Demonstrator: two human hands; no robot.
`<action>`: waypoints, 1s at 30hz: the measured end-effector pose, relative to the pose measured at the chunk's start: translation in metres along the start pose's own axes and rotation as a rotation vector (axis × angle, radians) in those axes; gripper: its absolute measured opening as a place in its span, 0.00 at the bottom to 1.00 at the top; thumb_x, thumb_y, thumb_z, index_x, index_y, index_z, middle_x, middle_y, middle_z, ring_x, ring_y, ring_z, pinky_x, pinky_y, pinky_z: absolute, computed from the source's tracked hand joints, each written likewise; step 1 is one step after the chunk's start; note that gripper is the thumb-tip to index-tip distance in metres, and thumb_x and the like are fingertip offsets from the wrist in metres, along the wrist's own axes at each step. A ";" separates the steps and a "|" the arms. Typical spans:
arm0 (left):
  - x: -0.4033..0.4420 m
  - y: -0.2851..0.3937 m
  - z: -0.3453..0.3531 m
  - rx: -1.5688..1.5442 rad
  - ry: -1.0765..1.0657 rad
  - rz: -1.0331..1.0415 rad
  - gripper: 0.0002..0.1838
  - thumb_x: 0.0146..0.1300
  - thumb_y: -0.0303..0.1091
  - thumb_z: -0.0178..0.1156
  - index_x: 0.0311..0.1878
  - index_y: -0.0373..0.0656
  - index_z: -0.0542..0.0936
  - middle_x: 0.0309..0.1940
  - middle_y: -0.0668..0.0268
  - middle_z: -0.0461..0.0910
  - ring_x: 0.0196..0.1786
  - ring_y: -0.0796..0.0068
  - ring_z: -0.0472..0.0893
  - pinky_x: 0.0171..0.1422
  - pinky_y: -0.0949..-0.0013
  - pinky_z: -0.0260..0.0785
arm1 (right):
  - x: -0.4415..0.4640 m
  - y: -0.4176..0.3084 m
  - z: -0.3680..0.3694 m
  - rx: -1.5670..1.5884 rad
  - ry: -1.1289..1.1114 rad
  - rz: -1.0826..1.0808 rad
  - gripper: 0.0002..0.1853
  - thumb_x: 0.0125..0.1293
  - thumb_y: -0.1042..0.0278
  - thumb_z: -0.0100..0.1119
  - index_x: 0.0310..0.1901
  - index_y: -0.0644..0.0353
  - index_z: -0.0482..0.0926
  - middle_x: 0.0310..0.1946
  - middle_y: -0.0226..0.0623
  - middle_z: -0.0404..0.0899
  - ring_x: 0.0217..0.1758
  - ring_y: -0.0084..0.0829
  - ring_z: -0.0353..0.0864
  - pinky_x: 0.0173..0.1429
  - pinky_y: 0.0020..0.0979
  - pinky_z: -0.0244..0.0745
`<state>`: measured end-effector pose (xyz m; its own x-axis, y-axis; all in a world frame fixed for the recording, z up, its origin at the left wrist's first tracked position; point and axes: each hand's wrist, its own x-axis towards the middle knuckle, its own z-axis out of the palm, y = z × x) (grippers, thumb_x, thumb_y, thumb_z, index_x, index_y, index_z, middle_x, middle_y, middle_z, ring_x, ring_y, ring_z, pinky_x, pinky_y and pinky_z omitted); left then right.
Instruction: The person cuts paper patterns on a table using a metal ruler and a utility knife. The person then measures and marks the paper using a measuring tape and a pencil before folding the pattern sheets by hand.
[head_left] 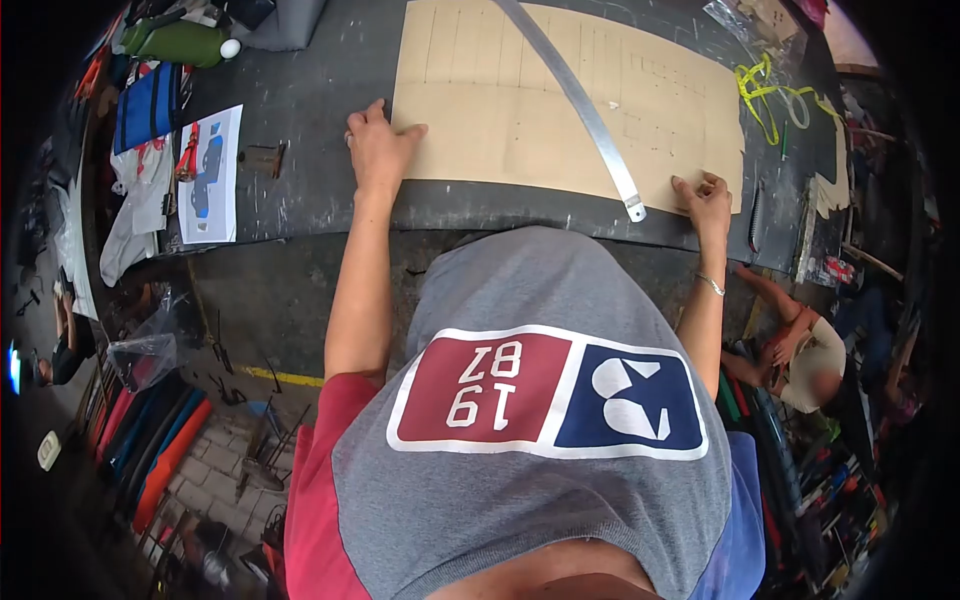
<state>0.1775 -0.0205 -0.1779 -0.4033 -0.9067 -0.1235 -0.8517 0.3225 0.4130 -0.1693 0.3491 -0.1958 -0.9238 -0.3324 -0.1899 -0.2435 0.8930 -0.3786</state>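
A large tan sheet of card or stiff paper (pixel 480 130), marked with thin lines and small dots, lies on the dark work table (pixel 300 190). My left hand (pixel 380 150) is at the sheet's left edge, open, with the thumb over the edge and the other fingers spread on the table. Near the sheet's lower right corner, my right hand (pixel 708 205) rests with its fingers bent and its thumb apart from them, touching the sheet. A long metal ruler (pixel 575 90) lies slantwise across the sheet, its holed end near the front edge. Neither hand touches the ruler.
On the left are a printed picture sheet (pixel 222 200), a blue pouch (pixel 147 107) and a green bottle (pixel 175 43). Yellow-green cord (pixel 762 95) lies at the right, above a dark coil (pixel 756 215). Another person (pixel 810 360) sits low at the right.
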 end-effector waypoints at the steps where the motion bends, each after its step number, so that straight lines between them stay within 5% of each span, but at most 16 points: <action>1: 0.001 0.001 -0.002 -0.018 -0.009 -0.017 0.46 0.56 0.44 0.79 0.74 0.32 0.71 0.67 0.41 0.70 0.67 0.32 0.74 0.73 0.44 0.71 | 0.001 -0.001 0.005 0.013 0.008 -0.011 0.48 0.52 0.42 0.83 0.67 0.68 0.75 0.55 0.52 0.81 0.57 0.45 0.84 0.63 0.43 0.80; 5: 0.003 0.001 0.002 -0.082 -0.034 -0.050 0.48 0.54 0.42 0.80 0.75 0.31 0.69 0.68 0.41 0.68 0.65 0.31 0.75 0.72 0.46 0.72 | 0.007 -0.001 0.015 0.155 -0.017 0.026 0.47 0.51 0.47 0.85 0.66 0.70 0.75 0.54 0.52 0.83 0.51 0.44 0.86 0.59 0.39 0.83; 7: 0.006 -0.005 0.007 -0.084 0.001 -0.056 0.50 0.53 0.46 0.81 0.75 0.32 0.71 0.66 0.41 0.73 0.64 0.39 0.79 0.70 0.50 0.73 | 0.011 0.005 0.021 0.246 -0.012 0.052 0.47 0.51 0.50 0.86 0.66 0.71 0.74 0.53 0.51 0.85 0.47 0.43 0.88 0.57 0.36 0.84; 14: 0.009 -0.026 0.012 -0.173 -0.029 -0.066 0.46 0.53 0.50 0.81 0.71 0.35 0.77 0.50 0.47 0.87 0.55 0.52 0.87 0.64 0.57 0.78 | 0.017 0.024 0.013 0.367 -0.087 0.110 0.24 0.60 0.59 0.79 0.51 0.68 0.84 0.32 0.30 0.82 0.33 0.23 0.76 0.38 0.29 0.73; 17: 0.002 -0.011 -0.015 -0.388 -0.191 -0.239 0.38 0.56 0.44 0.79 0.69 0.39 0.80 0.57 0.45 0.84 0.66 0.52 0.80 0.67 0.52 0.74 | 0.030 0.060 0.024 0.414 -0.084 0.020 0.14 0.65 0.64 0.75 0.45 0.65 0.86 0.26 0.22 0.74 0.28 0.17 0.67 0.32 0.26 0.63; 20: -0.018 -0.014 0.000 0.159 0.202 0.048 0.36 0.60 0.46 0.76 0.71 0.46 0.79 0.67 0.48 0.77 0.72 0.53 0.75 0.69 0.45 0.71 | 0.033 0.063 0.027 0.531 -0.101 0.015 0.09 0.67 0.67 0.72 0.42 0.63 0.85 0.24 0.18 0.69 0.27 0.14 0.63 0.30 0.24 0.57; 22: -0.017 -0.008 0.017 0.023 0.308 0.341 0.37 0.63 0.51 0.73 0.73 0.49 0.77 0.76 0.54 0.69 0.78 0.49 0.67 0.72 0.37 0.65 | 0.024 0.049 0.018 0.559 -0.115 -0.003 0.07 0.68 0.68 0.71 0.40 0.62 0.84 0.25 0.16 0.69 0.27 0.13 0.62 0.30 0.23 0.55; 24: -0.017 0.018 0.046 0.073 0.193 0.540 0.39 0.65 0.61 0.68 0.75 0.55 0.75 0.78 0.57 0.67 0.81 0.45 0.61 0.77 0.31 0.57 | 0.032 0.055 0.020 0.548 -0.140 -0.002 0.07 0.69 0.67 0.71 0.39 0.61 0.83 0.25 0.15 0.68 0.27 0.12 0.60 0.29 0.23 0.53; 26: -0.024 0.050 0.076 0.103 0.177 0.572 0.40 0.68 0.71 0.58 0.77 0.60 0.75 0.81 0.56 0.63 0.84 0.42 0.54 0.81 0.23 0.44 | 0.037 0.059 0.021 0.531 -0.151 0.005 0.08 0.70 0.66 0.72 0.39 0.60 0.84 0.25 0.15 0.68 0.27 0.12 0.60 0.30 0.23 0.53; 30: -0.022 0.061 0.110 0.105 0.200 0.457 0.44 0.68 0.79 0.48 0.79 0.63 0.72 0.82 0.56 0.61 0.85 0.35 0.50 0.80 0.16 0.34 | 0.032 0.056 0.010 0.509 -0.201 -0.020 0.08 0.73 0.65 0.70 0.37 0.57 0.82 0.25 0.17 0.73 0.24 0.13 0.65 0.28 0.23 0.58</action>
<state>0.0975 0.0493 -0.2492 -0.6796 -0.6972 0.2280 -0.6359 0.7149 0.2907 -0.2098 0.3857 -0.2324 -0.8335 -0.4440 -0.3288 -0.0406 0.6426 -0.7651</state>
